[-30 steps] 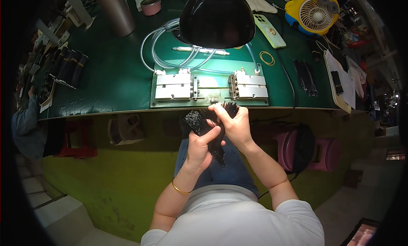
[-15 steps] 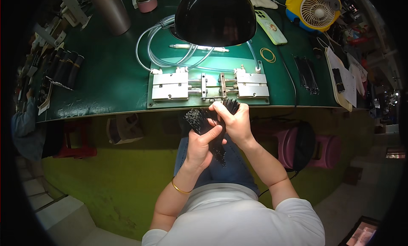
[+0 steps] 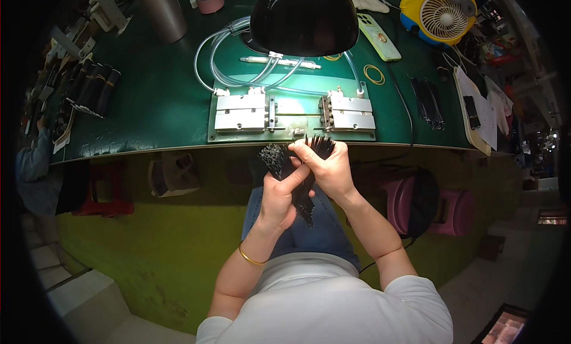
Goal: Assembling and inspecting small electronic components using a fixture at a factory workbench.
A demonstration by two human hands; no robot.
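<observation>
My left hand [image 3: 278, 198] is closed around a bundle of thin black wires [image 3: 275, 158], whose cut-looking ends fan out above the thumb and hang below the palm. My right hand [image 3: 333, 173] pinches a second, smaller bunch of thin black wires [image 3: 322, 145], thumb and forefinger pressed together near the first bundle. Just beyond the hands, on the bench edge, lies a metal fixture [image 3: 240, 113] with two silver pneumatic cylinders facing each other. Its left jaw [image 3: 272, 113] and right jaw [image 3: 325, 111] stand apart, with a gap between them.
A black lamp shade [image 3: 304, 23] hangs over the fixture. Clear air tubes [image 3: 217, 67], a white pen [image 3: 256, 60], a phone [image 3: 379, 38], more black wires [image 3: 427, 103] and a yellow fan [image 3: 445, 16] lie around it. Black bundles [image 3: 95, 88] rest at left. A pink stool [image 3: 404, 204] stands under the bench.
The fixture's two jaws, close together before, have drawn apart toward their cylinders. My view has shifted slightly. Both hands keep their hold on the wires, in nearly the same place.
</observation>
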